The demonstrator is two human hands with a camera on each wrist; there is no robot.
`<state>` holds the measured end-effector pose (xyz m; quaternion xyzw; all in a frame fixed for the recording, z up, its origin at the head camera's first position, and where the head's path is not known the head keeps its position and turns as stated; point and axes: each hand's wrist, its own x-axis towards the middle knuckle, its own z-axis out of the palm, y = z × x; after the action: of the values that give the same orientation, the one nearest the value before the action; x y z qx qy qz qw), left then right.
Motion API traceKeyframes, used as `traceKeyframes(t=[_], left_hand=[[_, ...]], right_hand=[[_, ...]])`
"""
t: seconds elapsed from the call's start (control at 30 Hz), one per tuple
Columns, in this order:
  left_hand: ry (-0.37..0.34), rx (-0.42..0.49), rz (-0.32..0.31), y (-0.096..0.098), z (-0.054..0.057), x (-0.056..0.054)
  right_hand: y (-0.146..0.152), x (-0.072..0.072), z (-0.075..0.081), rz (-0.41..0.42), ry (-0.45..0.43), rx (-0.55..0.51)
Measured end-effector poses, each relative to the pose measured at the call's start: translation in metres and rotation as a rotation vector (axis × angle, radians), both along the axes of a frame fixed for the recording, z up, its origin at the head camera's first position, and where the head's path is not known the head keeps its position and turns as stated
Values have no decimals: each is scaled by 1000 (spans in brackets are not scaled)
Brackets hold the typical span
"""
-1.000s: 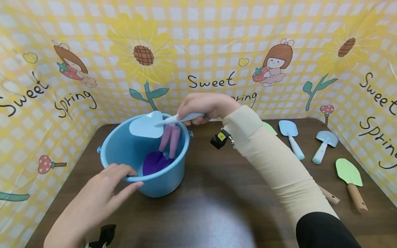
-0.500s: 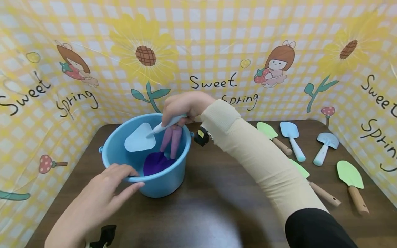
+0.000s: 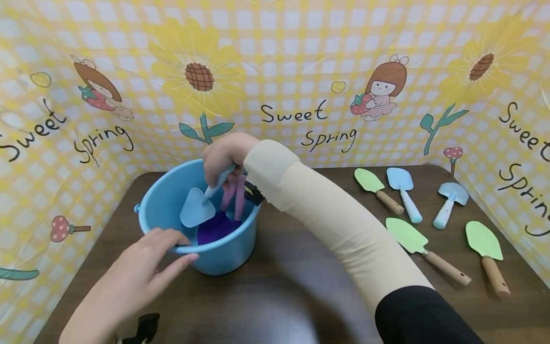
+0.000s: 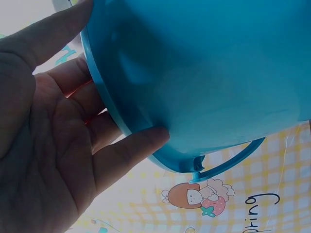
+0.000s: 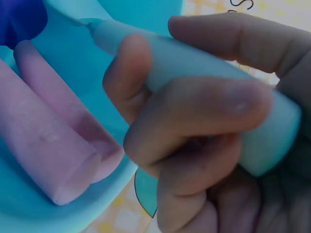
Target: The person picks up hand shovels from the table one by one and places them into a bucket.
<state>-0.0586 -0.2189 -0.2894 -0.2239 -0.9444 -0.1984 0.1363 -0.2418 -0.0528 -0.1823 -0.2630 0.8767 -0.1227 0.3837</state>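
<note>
My left hand (image 3: 139,267) grips the near rim of a light blue bucket (image 3: 232,255) on the dark table. In the left wrist view, the bucket wall (image 4: 209,82) fills most of the frame, with some fingers hidden behind the rim. My right hand (image 3: 225,155) reaches over the bucket's back right side, holding a light blue hand trowel by its handle (image 5: 194,65). The trowel blade (image 3: 196,209) points down inside the bucket. Trowels with purple blades (image 3: 216,230) and pinkish handles (image 5: 53,141) lean within it, handles up against the right wall.
On the table's right side lie green trowels with wooden handles, at the back (image 3: 369,180), middle (image 3: 408,235) and far right (image 3: 484,241). A light blue spade (image 3: 400,179) and a round-edged blue hand tool (image 3: 453,193) lie among them. A yellow checked cloth (image 3: 292,62) surrounds the table.
My right hand has moved left and lower with the light blue trowel, bringing its blade from above the rim down into the bucket. My left hand stays on the rim.
</note>
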Motion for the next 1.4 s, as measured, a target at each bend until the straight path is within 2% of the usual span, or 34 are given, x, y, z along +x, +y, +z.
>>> traceKeyframes(t=[0.13, 0.3, 0.6, 0.87, 1.07, 1.2, 1.4], left_hand=[[9, 1, -8, 0, -1, 1], [-14, -8, 13, -2, 0, 1], [-16, -10, 14, -2, 1, 1], [-5, -5, 0, -1, 0, 0], [-12, -13, 5, 0, 2, 0], [-10, -15, 7, 0, 1, 0], [0, -14, 8, 0, 1, 1]], right_hand=[[-6, -2, -3, -26, -2, 34], [-12, -4, -6, -40, 16, 47], [-28, 4, -11, -76, 203, 112], [-35, 6, -19, -95, 290, 80], [-29, 1, -24, -103, 404, -19], [-28, 1, -25, -107, 404, -44], [-26, 4, -22, -141, 355, -74]])
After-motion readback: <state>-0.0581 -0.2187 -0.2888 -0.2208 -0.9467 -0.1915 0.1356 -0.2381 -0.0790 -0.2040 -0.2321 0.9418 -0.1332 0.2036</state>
